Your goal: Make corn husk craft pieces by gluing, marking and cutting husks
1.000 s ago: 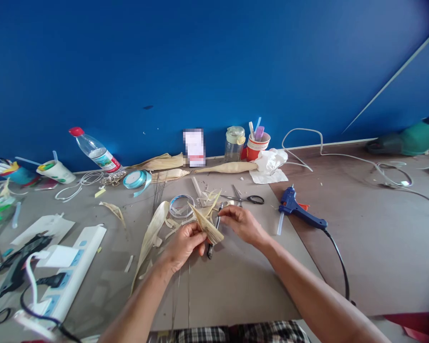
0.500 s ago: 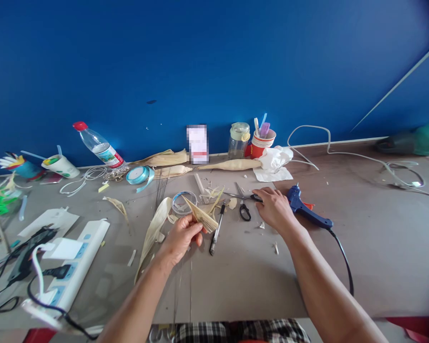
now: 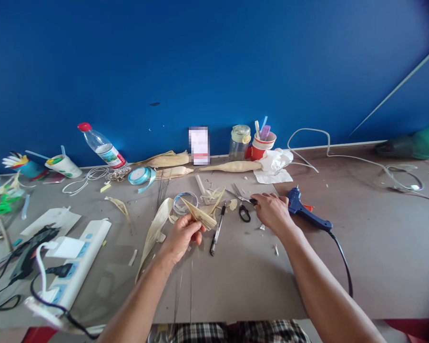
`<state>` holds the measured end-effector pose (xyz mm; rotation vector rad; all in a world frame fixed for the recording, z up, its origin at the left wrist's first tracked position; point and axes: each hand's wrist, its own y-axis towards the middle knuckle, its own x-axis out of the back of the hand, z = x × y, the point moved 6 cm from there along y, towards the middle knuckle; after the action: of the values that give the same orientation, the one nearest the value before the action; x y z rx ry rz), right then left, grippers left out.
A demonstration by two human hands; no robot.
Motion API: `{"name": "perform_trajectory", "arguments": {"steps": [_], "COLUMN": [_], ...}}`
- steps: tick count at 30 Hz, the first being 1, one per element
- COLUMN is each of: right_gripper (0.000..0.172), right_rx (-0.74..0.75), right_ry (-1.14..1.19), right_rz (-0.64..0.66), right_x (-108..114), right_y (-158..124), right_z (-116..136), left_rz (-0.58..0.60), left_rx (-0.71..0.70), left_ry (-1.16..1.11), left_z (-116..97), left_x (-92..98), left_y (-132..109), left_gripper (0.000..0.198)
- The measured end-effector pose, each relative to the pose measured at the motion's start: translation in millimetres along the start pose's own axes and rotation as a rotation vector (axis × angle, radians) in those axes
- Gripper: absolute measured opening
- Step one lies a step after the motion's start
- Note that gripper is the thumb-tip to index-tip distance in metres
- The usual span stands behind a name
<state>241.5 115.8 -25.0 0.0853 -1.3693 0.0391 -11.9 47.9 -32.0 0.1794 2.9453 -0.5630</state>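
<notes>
A folded piece of dried corn husk (image 3: 200, 214) is pinched between the thumb and fingers of my left hand (image 3: 181, 238), held a little above the table. My right hand (image 3: 273, 210) is closed on one handle of the scissors (image 3: 244, 214), whose blades point away to the left and are slightly apart. The fingertips there are partly hidden. Between the hands lies a black-and-clear pen (image 3: 218, 231). A roll of clear tape (image 3: 185, 204) and loose husk scraps (image 3: 233, 205) are just beyond my left hand.
A blue glue gun (image 3: 307, 212) rests right of my right hand, its cord trailing forward. To the left are a power strip (image 3: 86, 247) with plugs and a long husk strip (image 3: 155, 233). A bottle (image 3: 105, 150), blue ribbon (image 3: 139, 175), jar (image 3: 240, 143) and red cup (image 3: 262, 145) line the wall.
My right hand has shifted slightly left and closed in on the scissors' handle. My left hand still holds the corn husk in nearly the same place.
</notes>
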Motion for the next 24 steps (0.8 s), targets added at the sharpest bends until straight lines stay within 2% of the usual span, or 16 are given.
{"name": "perform_trajectory", "arguments": {"steps": [5, 9, 13, 21, 24], "right_gripper": [0.030, 0.042, 0.030, 0.026, 0.025], "right_rx": [0.026, 0.053, 0.051, 0.043, 0.050], "right_ry": [0.028, -0.023, -0.070, -0.057, 0.016], "right_rz": [-0.020, 0.034, 0.064, 0.076, 0.052], "right_x": [3, 2, 0, 0, 3], "right_y": [-3, -9, -10, -7, -5], "right_z": [10, 21, 23, 19, 18], "left_rz": [0.005, -0.010, 0.003, 0.005, 0.010], "left_rx": [-0.014, -0.009, -0.016, -0.011, -0.019], "left_ry": [0.010, 0.017, 0.018, 0.029, 0.029], "left_z": [-2, -2, -1, -1, 0], "left_x": [-1.5, -0.9, -0.7, -1.6, -0.9], "left_y": [0, 0, 1, 0, 0], "left_gripper": [0.018, 0.018, 0.019, 0.017, 0.016]}}
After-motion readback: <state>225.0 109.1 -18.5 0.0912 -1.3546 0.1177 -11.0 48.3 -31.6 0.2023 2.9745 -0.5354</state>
